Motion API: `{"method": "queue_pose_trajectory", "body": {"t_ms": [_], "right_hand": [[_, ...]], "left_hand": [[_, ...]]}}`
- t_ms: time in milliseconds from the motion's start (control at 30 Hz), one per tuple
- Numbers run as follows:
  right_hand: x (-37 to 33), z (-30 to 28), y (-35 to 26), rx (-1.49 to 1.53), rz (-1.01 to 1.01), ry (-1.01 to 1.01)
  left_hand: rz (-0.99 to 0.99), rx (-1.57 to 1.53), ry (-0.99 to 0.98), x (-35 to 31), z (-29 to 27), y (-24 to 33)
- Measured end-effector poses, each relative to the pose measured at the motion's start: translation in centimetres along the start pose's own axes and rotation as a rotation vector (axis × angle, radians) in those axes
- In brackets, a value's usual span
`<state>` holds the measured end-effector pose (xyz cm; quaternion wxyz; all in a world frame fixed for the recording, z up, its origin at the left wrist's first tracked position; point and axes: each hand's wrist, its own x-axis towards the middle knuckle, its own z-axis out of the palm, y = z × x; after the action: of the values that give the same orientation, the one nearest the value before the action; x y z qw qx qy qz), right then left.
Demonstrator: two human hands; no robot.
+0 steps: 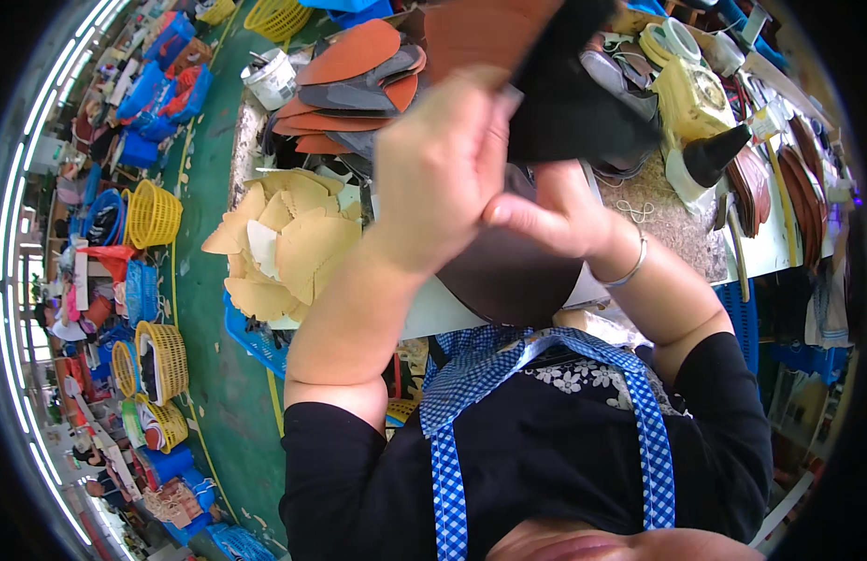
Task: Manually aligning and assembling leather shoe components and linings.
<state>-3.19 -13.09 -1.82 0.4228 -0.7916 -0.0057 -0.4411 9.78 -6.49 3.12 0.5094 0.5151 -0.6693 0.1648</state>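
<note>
My left hand, smeared by motion, is raised over the table with its fingers closed on the edge of a leather piece. This piece shows a black side, blurred, and beside it lies a brown leather surface; whether the two are one piece I cannot tell. My right hand is just below the black part, thumb stretched toward my left wrist. Its other fingers are hidden behind the black part. Beneath both hands a dark brown rounded leather piece lies at the table's near edge.
Stacked brown and grey leather pieces lie at the far left, beside a white bucket. Nearer are piled tan cut pieces. To the right stand a yellowish container and a black cone. Yellow baskets line the left aisle.
</note>
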Motion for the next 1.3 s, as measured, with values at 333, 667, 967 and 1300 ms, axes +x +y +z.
{"method": "queue_pose_trajectory", "body": {"t_ms": [333,667,967,1300], "right_hand": [[-1.6,-7.3,-1.4,0.629,0.392,0.731],[-8.8,-1.7,-4.0,-0.965,0.093,0.106],[-6.9,-0.3,-5.5,-0.591,0.081,-0.478],[-0.6,3.8,-3.5,0.592,0.897,-0.171]], "left_hand": [[-0.747,-0.358,0.426,-5.3,-4.2,-15.0],[-0.883,0.957,-0.460,-16.7,-12.9,-11.7],[-0.789,0.559,-0.099,-17.9,-13.5,-10.4],[-0.732,-0.488,0.443,-11.1,-8.2,2.7]]}}
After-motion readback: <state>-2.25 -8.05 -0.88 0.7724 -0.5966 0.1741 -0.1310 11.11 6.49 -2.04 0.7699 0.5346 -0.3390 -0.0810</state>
